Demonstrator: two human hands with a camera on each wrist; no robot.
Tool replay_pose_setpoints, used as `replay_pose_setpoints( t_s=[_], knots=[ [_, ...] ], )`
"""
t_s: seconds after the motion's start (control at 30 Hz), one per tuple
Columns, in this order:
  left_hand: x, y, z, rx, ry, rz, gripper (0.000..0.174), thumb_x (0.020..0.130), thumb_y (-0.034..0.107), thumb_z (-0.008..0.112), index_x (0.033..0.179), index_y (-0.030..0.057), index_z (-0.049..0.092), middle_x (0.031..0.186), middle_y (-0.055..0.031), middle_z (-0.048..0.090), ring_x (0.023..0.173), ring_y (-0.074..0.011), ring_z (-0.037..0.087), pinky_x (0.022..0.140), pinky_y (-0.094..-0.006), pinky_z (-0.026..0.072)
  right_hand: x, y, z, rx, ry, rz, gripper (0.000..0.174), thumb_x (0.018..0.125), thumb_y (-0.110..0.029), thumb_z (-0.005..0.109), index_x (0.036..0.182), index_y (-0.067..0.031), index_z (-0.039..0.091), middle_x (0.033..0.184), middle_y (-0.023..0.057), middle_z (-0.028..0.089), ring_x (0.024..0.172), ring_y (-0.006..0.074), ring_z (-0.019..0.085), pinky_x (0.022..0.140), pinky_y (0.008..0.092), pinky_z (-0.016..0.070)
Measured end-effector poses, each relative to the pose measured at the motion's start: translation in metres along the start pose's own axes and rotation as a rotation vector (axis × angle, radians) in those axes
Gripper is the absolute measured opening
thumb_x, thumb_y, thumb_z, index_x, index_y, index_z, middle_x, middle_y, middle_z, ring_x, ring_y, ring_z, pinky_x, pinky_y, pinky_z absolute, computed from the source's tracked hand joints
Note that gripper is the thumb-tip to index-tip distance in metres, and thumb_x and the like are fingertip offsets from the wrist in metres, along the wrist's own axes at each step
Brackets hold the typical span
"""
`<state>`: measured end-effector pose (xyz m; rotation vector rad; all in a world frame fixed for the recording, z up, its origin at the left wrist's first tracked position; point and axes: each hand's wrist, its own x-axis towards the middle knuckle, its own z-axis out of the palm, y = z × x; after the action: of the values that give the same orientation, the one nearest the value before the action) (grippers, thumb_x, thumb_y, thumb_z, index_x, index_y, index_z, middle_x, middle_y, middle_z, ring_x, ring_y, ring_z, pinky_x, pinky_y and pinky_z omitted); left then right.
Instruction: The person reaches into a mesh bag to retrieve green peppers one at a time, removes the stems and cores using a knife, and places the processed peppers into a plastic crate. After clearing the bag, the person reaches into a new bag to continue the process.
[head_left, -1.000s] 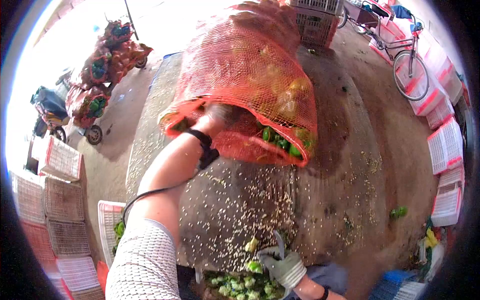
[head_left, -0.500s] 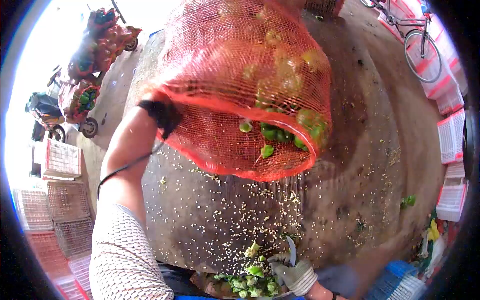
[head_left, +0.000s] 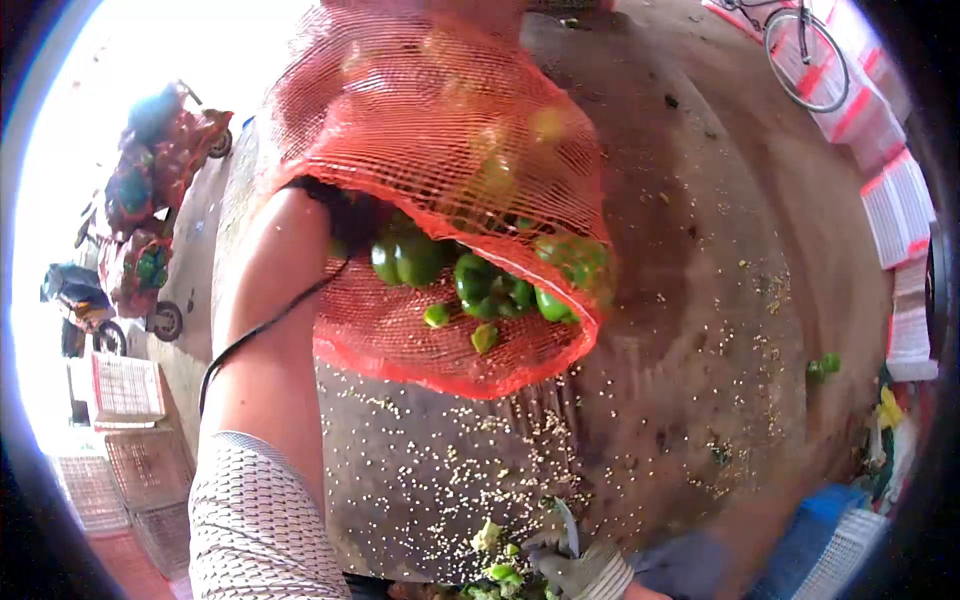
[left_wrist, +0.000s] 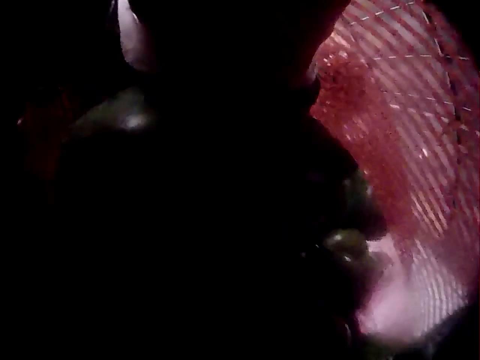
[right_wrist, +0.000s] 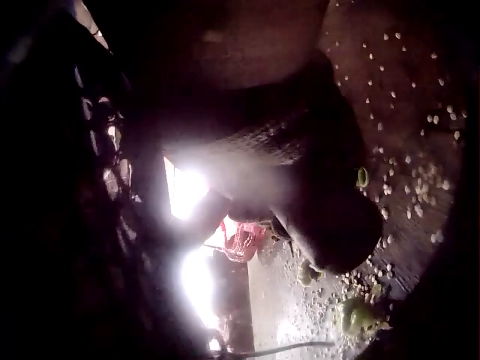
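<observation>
Red mesh sack (head_left: 440, 130) sits at 12 o'clock in the head view, lying on the brown worktop (head_left: 700, 330), with its open mouth facing down toward 6 o'clock. Green peppers (head_left: 420, 260) are bunched in the mouth, near frame centre. Left forearm (head_left: 265, 330) comes up from 7 o'clock and goes in at the mouth's 9 o'clock edge. The left hand is buried inside the sack, so I cannot tell its fingers or grip; the left wrist view is mostly black, with only mesh (left_wrist: 405, 120) at 2 o'clock and a dim pepper (left_wrist: 349, 244) at 4 o'clock. Right hand (head_left: 580, 572), gloved, is at 6 o'clock on the near edge, fingers curled round a knife (head_left: 568, 528) with the blade pointing up to 12. Pepper trimmings (head_left: 495, 575) lie just beside the glove at its 9 o'clock. Pale seeds (head_left: 440, 470) are scattered over the worktop between sack and glove. A stray pepper (head_left: 823, 366) lies at 3 o'clock, well apart. A bicycle wheel (head_left: 808, 55) is at 1 o'clock, white crates (head_left: 895, 215) at 2 to 3 o'clock, and loaded carts (head_left: 150, 170) at 9 to 10 o'clock.
</observation>
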<state>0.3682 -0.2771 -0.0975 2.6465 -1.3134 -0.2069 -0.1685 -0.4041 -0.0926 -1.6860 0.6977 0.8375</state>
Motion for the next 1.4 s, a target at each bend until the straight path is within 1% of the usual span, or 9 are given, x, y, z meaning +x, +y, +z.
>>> replay_pose_setpoints(
  t_s=[0.03, 0.13, 0.17, 0.27, 0.43, 0.8, 1.1, 1.27, 1.4],
  knots=[
    [0.004, -0.002, -0.001, -0.003, -0.003, -0.013, 0.025, 0.088, 0.017, 0.059, 0.108, 0.0063, 0.067, 0.111, -0.0131, 0.069, 0.101, -0.0317, 0.065, 0.087, -0.0418, 0.0534, -0.004, 0.000, -0.001, -0.014, 0.092, -0.046, 0.047, 0.083, -0.048, 0.071, 0.068, -0.0034, 0.070, 0.049, 0.0130, 0.055, 0.045, 0.0220, 0.053, 0.045, 0.0444, 0.0407],
    [0.003, -0.003, -0.005, -0.012, 0.006, -0.035, 0.025, 0.088, 0.017, 0.059, 0.109, 0.0061, 0.067, 0.111, -0.0129, 0.068, 0.102, -0.0312, 0.065, 0.087, -0.0415, 0.0533, -0.010, -0.005, -0.006, 0.046, 0.025, 0.020, 0.041, 0.085, -0.048, 0.070, 0.081, -0.0079, 0.073, 0.055, 0.0151, 0.060, 0.045, 0.0241, 0.055, 0.046, 0.0442, 0.0426],
    [0.001, -0.003, -0.008, -0.013, 0.009, -0.043, 0.025, 0.088, 0.016, 0.059, 0.109, 0.0060, 0.067, 0.111, -0.0128, 0.068, 0.102, -0.0311, 0.065, 0.087, -0.0414, 0.0533, 0.000, 0.013, 0.007, -0.383, 0.027, -0.237, 0.035, 0.087, -0.047, 0.069, 0.092, -0.0123, 0.074, 0.066, 0.0126, 0.067, 0.051, 0.0242, 0.059, 0.049, 0.0416, 0.0457],
    [-0.008, 0.001, -0.007, -0.036, 0.030, -0.042, 0.025, 0.088, 0.016, 0.060, 0.110, 0.0058, 0.067, 0.111, -0.0126, 0.068, 0.102, -0.0306, 0.065, 0.087, -0.0411, 0.0533, -0.001, 0.017, 0.015, 0.158, 0.003, -0.159, 0.036, 0.088, -0.042, 0.068, 0.110, -0.0135, 0.069, 0.081, 0.0088, 0.071, 0.065, 0.0214, 0.065, 0.058, 0.0386, 0.0499],
    [-0.022, 0.013, -0.011, -0.069, 0.058, -0.042, 0.026, 0.088, 0.016, 0.060, 0.111, 0.0053, 0.066, 0.111, -0.0122, 0.068, 0.102, -0.0298, 0.065, 0.088, -0.0406, 0.0533, 0.007, 0.003, 0.025, 0.312, 0.072, -0.402, 0.047, 0.081, -0.018, 0.075, 0.125, -0.0125, 0.058, 0.106, 0.0087, 0.068, 0.098, 0.0218, 0.062, 0.086, 0.0389, 0.0497],
    [0.084, 0.016, -0.076, -0.028, 0.178, -0.080, 0.027, 0.089, 0.015, 0.060, 0.113, 0.0044, 0.065, 0.112, -0.0114, 0.068, 0.102, -0.0280, 0.065, 0.088, -0.0395, 0.0532, 0.014, -0.008, 0.003, 0.313, 0.003, -0.177, 0.048, 0.081, -0.018, 0.076, 0.125, -0.0120, 0.058, 0.106, 0.0087, 0.068, 0.098, 0.0217, 0.061, 0.087, 0.0389, 0.0492],
    [-0.001, 0.023, -0.044, -0.176, 0.185, -0.119, 0.028, 0.089, 0.014, 0.061, 0.115, 0.0037, 0.064, 0.112, -0.0107, 0.068, 0.102, -0.0266, 0.065, 0.089, -0.0386, 0.0531, 0.008, -0.015, -0.006, 0.357, -0.019, -0.196, 0.049, 0.081, -0.019, 0.076, 0.125, -0.0117, 0.058, 0.106, 0.0086, 0.068, 0.099, 0.0216, 0.061, 0.088, 0.0389, 0.0489],
    [-0.048, 0.067, -0.023, -0.418, 0.207, -0.122, 0.029, 0.089, 0.013, 0.061, 0.116, 0.0033, 0.063, 0.113, -0.0103, 0.068, 0.103, -0.0258, 0.065, 0.089, -0.0381, 0.0531, -0.001, -0.021, -0.001, 0.348, -0.023, -0.219, 0.049, 0.081, -0.019, 0.076, 0.125, -0.0115, 0.058, 0.107, 0.0086, 0.068, 0.099, 0.0216, 0.061, 0.088, 0.0389, 0.0487],
    [-0.060, 0.108, -0.017, -0.626, 0.187, -0.110, 0.029, 0.090, 0.013, 0.062, 0.117, 0.0029, 0.062, 0.113, -0.0100, 0.068, 0.103, -0.0251, 0.065, 0.090, -0.0377, 0.0531, -0.018, -0.020, 0.003, 0.404, -0.082, -0.119, 0.049, 0.080, -0.019, 0.076, 0.125, -0.0113, 0.058, 0.107, 0.0086, 0.068, 0.100, 0.0216, 0.061, 0.089, 0.0388, 0.0485]
  ],
)
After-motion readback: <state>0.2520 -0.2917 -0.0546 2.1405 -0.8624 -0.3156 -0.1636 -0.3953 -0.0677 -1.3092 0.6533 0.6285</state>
